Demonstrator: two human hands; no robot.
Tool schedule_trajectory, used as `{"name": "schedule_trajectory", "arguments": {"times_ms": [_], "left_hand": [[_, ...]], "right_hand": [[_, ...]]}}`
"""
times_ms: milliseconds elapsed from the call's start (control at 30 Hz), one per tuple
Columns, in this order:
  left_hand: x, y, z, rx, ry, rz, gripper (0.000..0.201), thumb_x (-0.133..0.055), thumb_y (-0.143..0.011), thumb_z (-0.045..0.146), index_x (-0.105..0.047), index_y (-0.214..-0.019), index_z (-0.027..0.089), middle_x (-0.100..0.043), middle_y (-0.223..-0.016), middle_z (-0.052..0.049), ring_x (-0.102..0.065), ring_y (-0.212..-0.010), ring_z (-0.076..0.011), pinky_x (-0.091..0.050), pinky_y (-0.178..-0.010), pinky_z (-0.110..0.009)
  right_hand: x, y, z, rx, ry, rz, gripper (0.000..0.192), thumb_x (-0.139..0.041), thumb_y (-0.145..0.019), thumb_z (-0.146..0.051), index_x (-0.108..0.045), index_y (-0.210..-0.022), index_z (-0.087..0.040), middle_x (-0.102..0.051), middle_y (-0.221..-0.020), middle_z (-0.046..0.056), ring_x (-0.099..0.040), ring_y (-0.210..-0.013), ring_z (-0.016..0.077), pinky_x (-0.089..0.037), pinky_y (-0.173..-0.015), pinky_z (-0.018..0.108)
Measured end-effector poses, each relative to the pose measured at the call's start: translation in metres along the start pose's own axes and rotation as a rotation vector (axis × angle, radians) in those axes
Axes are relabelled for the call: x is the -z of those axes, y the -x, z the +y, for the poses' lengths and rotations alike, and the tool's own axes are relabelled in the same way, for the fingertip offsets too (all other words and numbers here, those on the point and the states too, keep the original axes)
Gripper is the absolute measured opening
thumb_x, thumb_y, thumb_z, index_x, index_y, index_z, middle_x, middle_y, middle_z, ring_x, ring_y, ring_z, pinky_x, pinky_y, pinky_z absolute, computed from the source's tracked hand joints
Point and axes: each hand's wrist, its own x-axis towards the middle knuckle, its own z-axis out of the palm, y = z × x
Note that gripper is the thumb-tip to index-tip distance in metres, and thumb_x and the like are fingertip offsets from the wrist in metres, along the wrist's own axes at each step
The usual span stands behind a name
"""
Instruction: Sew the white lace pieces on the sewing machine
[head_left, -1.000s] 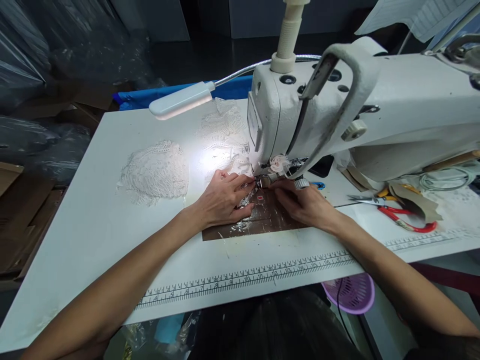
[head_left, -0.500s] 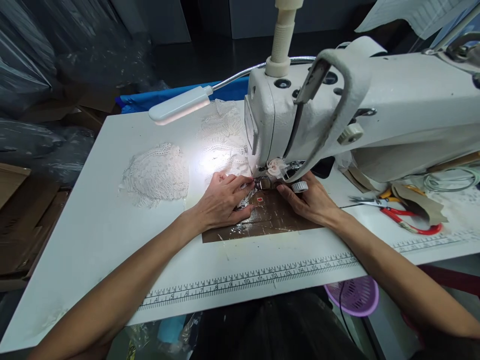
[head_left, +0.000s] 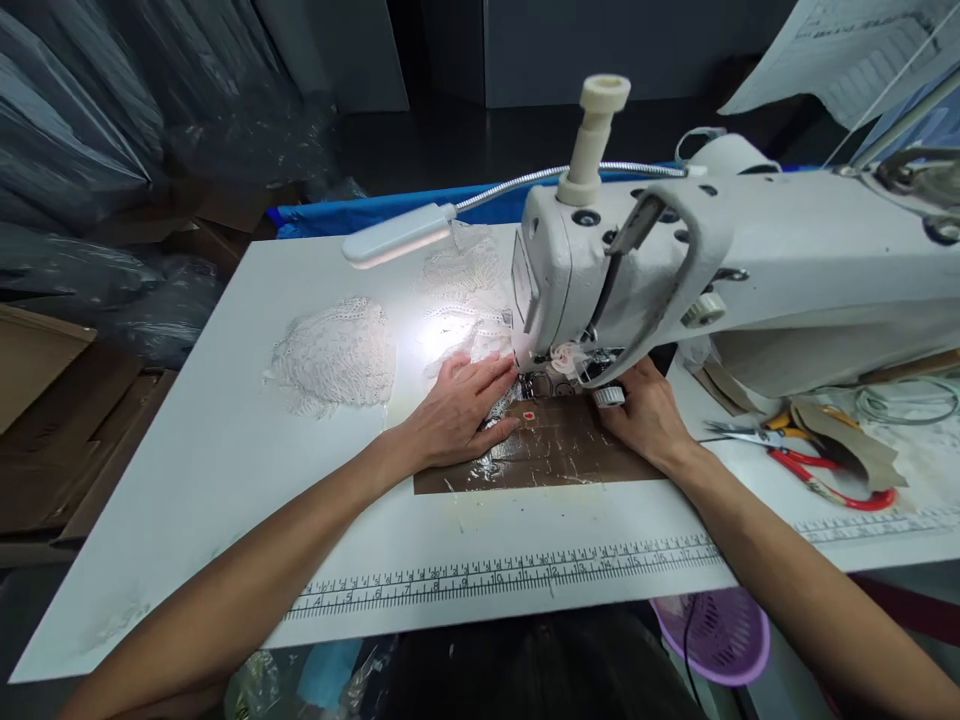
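Note:
My left hand (head_left: 472, 408) lies with fingers stretched out, palm down, on white lace fabric (head_left: 496, 345) just left of the needle area of a white sewing machine (head_left: 555, 270). Its thumb rests over the brown plate (head_left: 555, 445) covering the machine bed. To the right of the presser foot is my right hand (head_left: 651, 418), beside a small ribbed white knob (head_left: 609, 397). Its fingertips are hidden behind the machine parts, so its grip cannot be seen. Ruffled pale material (head_left: 568, 358) shows by the needle bar.
A folded lace piece (head_left: 337, 350) lies on the white table (head_left: 225, 440) at left. A lamp (head_left: 401, 236) lights the fabric. Orange-handled scissors (head_left: 780, 432) and a red-handled tool (head_left: 832, 480) lie at right. A printed ruler (head_left: 495, 578) runs along the front edge, above a purple basket (head_left: 720, 640).
The view has shifted, so the machine and table appear lower and further right. My right hand has moved right, away from the presser foot; my left hand stays on the lace.

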Motion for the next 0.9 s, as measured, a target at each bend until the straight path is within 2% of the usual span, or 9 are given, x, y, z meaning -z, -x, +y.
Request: {"name": "schedule_trajectory", "arguments": {"times_ms": [167, 233, 333, 433, 533, 633, 767, 900], "left_hand": [[0.006, 0.002, 0.005, 0.03, -0.074, 0.02, 0.047, -0.04, -0.095, 0.051, -0.05, -0.126, 0.016, -0.05, -0.134, -0.016, -0.048, -0.12, -0.0303, -0.037, -0.097, -0.048], [0.009, 0.002, 0.004, 0.073, -0.124, 0.027, 0.052, -0.04, -0.094, 0.055, -0.049, -0.127, 0.015, -0.047, -0.136, -0.017, -0.048, -0.12, -0.0308, -0.04, -0.094, -0.046], [0.016, -0.006, -0.006, 0.116, -0.181, -0.005, 0.051, -0.043, -0.093, 0.055, -0.05, -0.127, 0.017, -0.049, -0.134, -0.015, -0.054, -0.11, -0.0282, -0.043, -0.086, -0.043], [0.028, -0.023, -0.027, 0.085, -0.206, -0.044, 0.037, -0.043, -0.095, 0.047, -0.058, -0.115, 0.019, -0.056, -0.125, -0.011, -0.058, -0.1, -0.0237, -0.044, -0.081, -0.039], [0.035, -0.045, -0.046, 0.079, -0.222, -0.022, 0.028, -0.035, -0.097, 0.022, -0.062, -0.103, 0.015, -0.06, -0.115, -0.011, -0.058, -0.094, -0.0206, -0.042, -0.08, -0.036], [0.031, -0.06, -0.052, -0.024, -0.197, -0.053, 0.025, -0.04, -0.089, 0.008, -0.063, -0.094, 0.016, -0.062, -0.107, -0.007, -0.056, -0.091, -0.0173, -0.039, -0.083, -0.033], [0.025, -0.055, -0.045, -0.113, -0.252, -0.097, 0.018, -0.045, -0.087, 0.017, -0.063, -0.088, 0.015, -0.061, -0.094, -0.01, -0.053, -0.081, -0.0191, -0.037, -0.078, -0.035], [0.032, -0.03, -0.045, -0.024, -0.259, -0.115, 0.024, -0.048, -0.082, 0.021, -0.063, -0.099, 0.013, -0.06, -0.087, -0.011, -0.049, -0.067, -0.0176, -0.035, -0.067, -0.035]], "right_hand": [[-0.007, 0.01, 0.002, 0.064, 0.081, 0.019, 0.015, -0.049, -0.086, -0.024, -0.062, -0.093, -0.02, -0.059, -0.095, 0.011, -0.057, -0.09, 0.0278, -0.05, -0.076, 0.042], [-0.011, 0.014, 0.002, 0.114, 0.076, -0.016, 0.01, -0.05, -0.085, -0.025, -0.059, -0.089, -0.022, -0.058, -0.095, 0.011, -0.057, -0.09, 0.0282, -0.05, -0.074, 0.042], [-0.016, 0.016, -0.001, 0.174, 0.074, -0.054, 0.015, -0.049, -0.086, -0.026, -0.06, -0.096, -0.023, -0.058, -0.102, 0.012, -0.055, -0.098, 0.0307, -0.05, -0.076, 0.044], [-0.018, 0.014, -0.004, 0.181, 0.058, -0.083, 0.018, -0.047, -0.087, -0.026, -0.062, -0.097, -0.023, -0.059, -0.105, 0.012, -0.053, -0.103, 0.0315, -0.05, -0.079, 0.046], [-0.018, 0.011, -0.006, 0.134, 0.051, -0.09, 0.02, -0.045, -0.087, -0.027, -0.064, -0.092, -0.022, -0.061, -0.103, 0.011, -0.054, -0.099, 0.0303, -0.049, -0.079, 0.046], [-0.015, 0.011, -0.006, 0.069, 0.025, -0.092, 0.02, -0.046, -0.086, -0.029, -0.064, -0.088, -0.022, -0.063, -0.097, 0.01, -0.057, -0.096, 0.0281, -0.049, -0.078, 0.041], [-0.004, 0.005, -0.002, -0.072, -0.081, -0.038, 0.019, -0.05, -0.083, -0.032, -0.065, -0.084, -0.021, -0.064, -0.09, 0.008, -0.06, -0.088, 0.0251, -0.051, -0.074, 0.036], [0.003, -0.02, -0.001, -0.214, -0.236, -0.082, 0.024, -0.055, -0.083, -0.037, -0.066, -0.075, -0.018, -0.064, -0.073, 0.007, -0.062, -0.082, 0.0267, -0.051, -0.079, 0.041]]}}
